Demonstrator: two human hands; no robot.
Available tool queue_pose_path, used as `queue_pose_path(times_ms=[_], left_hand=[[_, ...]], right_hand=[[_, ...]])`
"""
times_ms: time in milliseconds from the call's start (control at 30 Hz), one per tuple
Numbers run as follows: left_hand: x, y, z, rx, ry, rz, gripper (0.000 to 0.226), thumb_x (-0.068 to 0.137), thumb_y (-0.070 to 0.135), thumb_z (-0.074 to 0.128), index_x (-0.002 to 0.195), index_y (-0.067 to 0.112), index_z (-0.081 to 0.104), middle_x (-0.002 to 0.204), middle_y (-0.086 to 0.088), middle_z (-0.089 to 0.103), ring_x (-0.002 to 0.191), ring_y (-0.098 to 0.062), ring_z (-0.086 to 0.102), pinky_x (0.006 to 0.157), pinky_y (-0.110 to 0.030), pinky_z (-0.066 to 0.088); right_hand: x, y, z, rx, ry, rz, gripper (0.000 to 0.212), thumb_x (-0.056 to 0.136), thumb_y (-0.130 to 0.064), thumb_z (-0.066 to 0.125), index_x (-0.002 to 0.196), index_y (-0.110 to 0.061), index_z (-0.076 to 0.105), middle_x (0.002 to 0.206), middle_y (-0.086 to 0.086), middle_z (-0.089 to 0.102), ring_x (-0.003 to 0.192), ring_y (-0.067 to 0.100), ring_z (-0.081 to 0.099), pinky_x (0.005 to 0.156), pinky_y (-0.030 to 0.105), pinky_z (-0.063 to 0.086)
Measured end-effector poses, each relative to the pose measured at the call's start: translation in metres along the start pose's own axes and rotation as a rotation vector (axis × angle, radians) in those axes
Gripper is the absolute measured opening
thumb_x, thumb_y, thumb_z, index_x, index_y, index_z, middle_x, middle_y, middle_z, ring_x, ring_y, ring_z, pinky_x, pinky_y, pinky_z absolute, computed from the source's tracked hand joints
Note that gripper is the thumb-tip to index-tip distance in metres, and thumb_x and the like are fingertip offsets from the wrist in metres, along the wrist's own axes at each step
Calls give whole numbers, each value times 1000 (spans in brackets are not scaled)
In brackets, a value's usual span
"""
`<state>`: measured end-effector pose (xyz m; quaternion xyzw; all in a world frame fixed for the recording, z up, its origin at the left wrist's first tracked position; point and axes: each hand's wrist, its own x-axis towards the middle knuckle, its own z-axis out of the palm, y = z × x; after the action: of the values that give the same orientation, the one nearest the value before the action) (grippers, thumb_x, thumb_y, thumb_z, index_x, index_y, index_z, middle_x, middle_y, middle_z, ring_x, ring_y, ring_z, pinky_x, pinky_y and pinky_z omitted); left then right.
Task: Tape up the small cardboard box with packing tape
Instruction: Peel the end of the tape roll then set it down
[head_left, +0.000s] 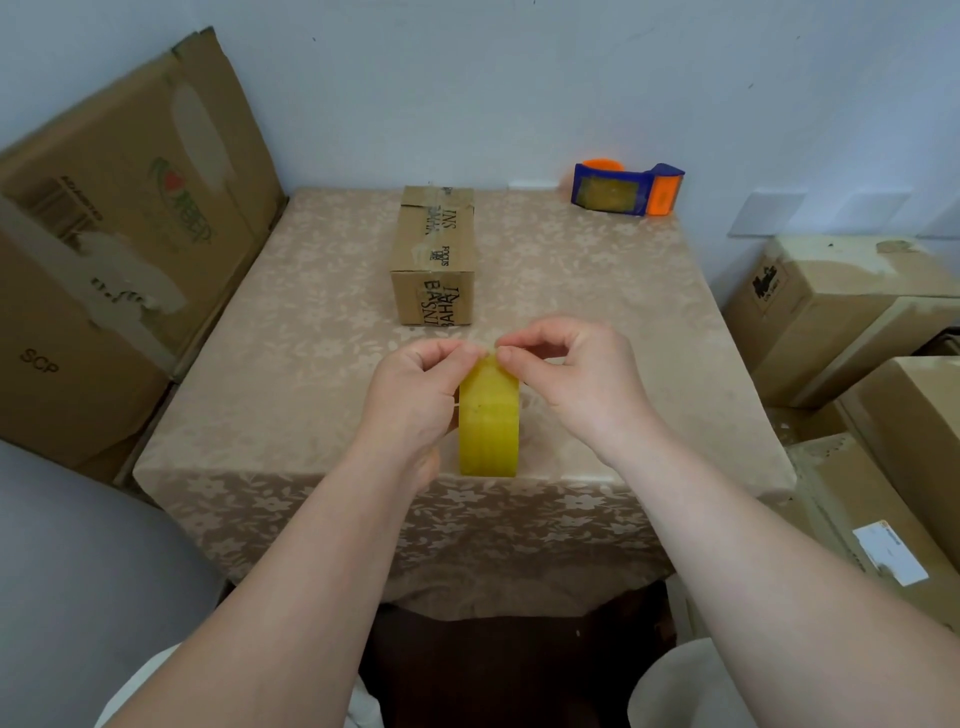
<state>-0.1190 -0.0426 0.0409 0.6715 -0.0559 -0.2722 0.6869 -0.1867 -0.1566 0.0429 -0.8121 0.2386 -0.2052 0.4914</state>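
Note:
A small cardboard box (435, 254) with black lettering lies lengthwise in the middle of the table, flaps closed, with old tape on top. In front of it I hold a yellowish roll of packing tape (489, 418) upright on its edge above the table's near edge. My left hand (415, 395) grips the roll's left side, thumb and forefinger pinched at its top. My right hand (571, 374) pinches the top of the roll too, its fingertips meeting those of the left hand. Whether a tape end is lifted I cannot tell.
The table (597, 322) wears a beige floral cloth. A blue and orange tape dispenser (626, 189) stands at its far right corner. Large cardboard boxes lean at the left (119, 234) and are stacked at the right (852, 312). A pale wall is behind.

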Motion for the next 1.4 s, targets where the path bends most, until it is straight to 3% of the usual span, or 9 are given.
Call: queue_pose_path(times_ms=[167,333,567,700,833,1000,1167,1400], left_hand=[[0,-1,-1,17,-9,18,11,89,17,60,81,15,66,74,-3,70,60,-10,66,59,-25,55],[1,-2,-1,70,-8,42,10,89,18,61,83,14,67,80,-7,70,68,-16,65,67,-32,55],[2,-3,0,131,9,82,13,88,19,61,79,13,68,80,-9,69,70,-17,64,66,-32,53],[2,-4,-1,156,9,104,15,88,22,61,82,10,69,85,-13,69,78,-24,63,77,-44,54],[2,-5,-2,175,1,129,15,87,25,61,78,16,70,90,-14,70,86,-28,65,85,-51,53],[1,-4,-1,169,-4,141,14,88,24,61,82,15,70,87,-9,69,82,-22,63,82,-47,53],[1,-6,-1,187,9,186,14,87,24,62,81,14,70,83,-6,69,79,-19,61,77,-43,51],[0,-5,-2,210,63,254,7,76,23,69,80,26,65,83,3,66,84,-18,61,87,-48,50]], right_hand=[[0,0,1,47,-39,30,8,79,-23,73,87,-25,74,92,-4,71,82,13,65,79,33,56],[1,1,1,34,-17,3,3,80,-21,72,81,-20,74,85,-6,69,76,8,61,69,17,47],[-1,-1,2,1,38,-33,3,77,-20,73,80,-22,73,92,-11,65,69,5,58,70,17,48],[-1,0,2,-40,49,-76,13,76,-22,74,85,-30,68,102,-8,66,75,6,60,69,20,48],[-1,0,2,-55,33,-89,8,77,-21,74,78,-28,70,102,-11,59,74,12,60,69,18,48],[0,0,2,-63,9,-58,4,78,-23,73,81,-20,75,102,-9,61,73,12,59,74,19,47],[0,1,3,3,10,-26,8,79,-20,73,71,-21,70,99,-9,62,65,6,53,67,17,44],[-1,2,6,66,1,-12,16,81,-16,70,68,-24,64,97,-10,62,63,5,50,68,22,43]])
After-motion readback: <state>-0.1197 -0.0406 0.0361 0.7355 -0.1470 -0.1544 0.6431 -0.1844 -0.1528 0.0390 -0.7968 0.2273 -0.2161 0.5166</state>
